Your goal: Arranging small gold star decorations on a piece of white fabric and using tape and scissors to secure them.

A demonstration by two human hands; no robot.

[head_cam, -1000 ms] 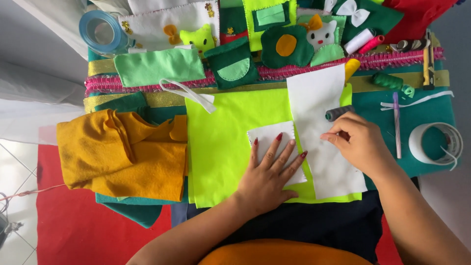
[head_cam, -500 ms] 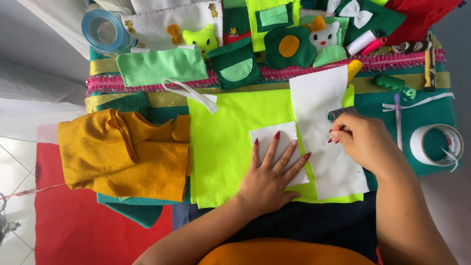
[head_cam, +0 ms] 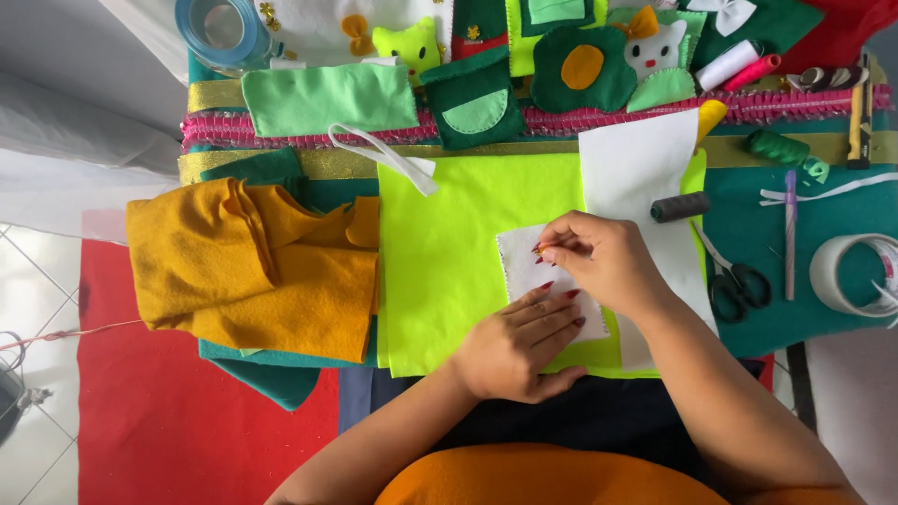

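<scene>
A folded mustard-yellow cloth [head_cam: 253, 266] lies at nine o'clock on the table, over dark green felt [head_cam: 267, 379]. At eleven o'clock stands a roll of blue tape [head_cam: 222, 30], with a light green felt piece [head_cam: 327, 98] just beside it at twelve. A dark green pocket [head_cam: 477, 108] and a white cat figure [head_cam: 655, 51] sit near twelve to one o'clock. At two o'clock are a white spool [head_cam: 730, 64], a pink spool [head_cam: 762, 67] and a green spool [head_cam: 781, 150]. A grey spool [head_cam: 680, 207] rests toward three, black-handled scissors [head_cam: 739, 281] below it, a white tape roll [head_cam: 856, 276] at the far three o'clock edge
</scene>
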